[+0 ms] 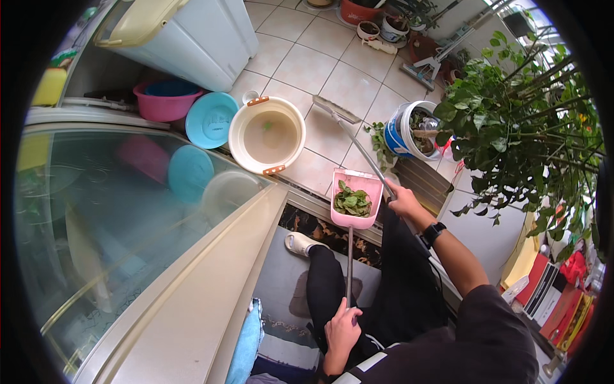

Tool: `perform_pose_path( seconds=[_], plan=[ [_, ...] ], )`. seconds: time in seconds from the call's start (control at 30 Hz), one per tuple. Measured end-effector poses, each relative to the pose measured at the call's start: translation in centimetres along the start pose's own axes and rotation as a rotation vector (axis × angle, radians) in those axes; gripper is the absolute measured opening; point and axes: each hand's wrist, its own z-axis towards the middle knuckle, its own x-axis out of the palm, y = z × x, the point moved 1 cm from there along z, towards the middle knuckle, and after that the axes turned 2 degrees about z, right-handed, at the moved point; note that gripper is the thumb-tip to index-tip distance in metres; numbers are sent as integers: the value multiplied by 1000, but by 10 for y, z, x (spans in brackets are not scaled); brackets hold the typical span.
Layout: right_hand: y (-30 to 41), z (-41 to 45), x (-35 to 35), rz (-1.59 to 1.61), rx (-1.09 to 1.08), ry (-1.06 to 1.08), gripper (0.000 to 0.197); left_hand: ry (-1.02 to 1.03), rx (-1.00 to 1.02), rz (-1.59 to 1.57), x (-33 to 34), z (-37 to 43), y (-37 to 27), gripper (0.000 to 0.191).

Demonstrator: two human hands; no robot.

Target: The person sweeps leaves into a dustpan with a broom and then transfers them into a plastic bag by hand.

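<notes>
My left hand [342, 331] grips the upper end of the metal handle of a pink dustpan [356, 221]. Green leaves [352, 200] lie heaped in the pan, which is over the door track at the sill. My right hand [404, 200] is closed around the grey pole of a broom [359, 144], to the right of the dustpan. The broom's flat head [336, 109] rests on the floor tiles, beyond the pan and apart from the leaves in it.
A cream bucket of cloudy water [268, 137] and a blue basin [211, 120] stand left. A glass door [129, 225] fills the lower left. More leaves [382, 145] lie beside a white-and-blue bucket [407, 132]. A leafy plant [508, 120] overhangs the right; a mop [427, 69] leans behind.
</notes>
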Motion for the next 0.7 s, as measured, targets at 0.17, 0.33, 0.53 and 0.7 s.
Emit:
perform_pose_path(
  seconds=[0.17, 0.33, 0.53, 0.7],
  plan=[
    [-78, 2, 50, -556, -120, -16, 78, -37, 75, 157, -26, -59, 47, 12],
    [-156, -71, 53, -594, -17, 65, 77, -119, 58, 200, -41, -76, 83, 17],
    [-199, -159, 39, -322, -120, 45, 89, -189, 14, 184, -49, -80, 101, 15],
    [-146, -178, 57, 951, 312, 425, 93, -140, 44, 288, -56, -99, 115, 12]
  ],
)
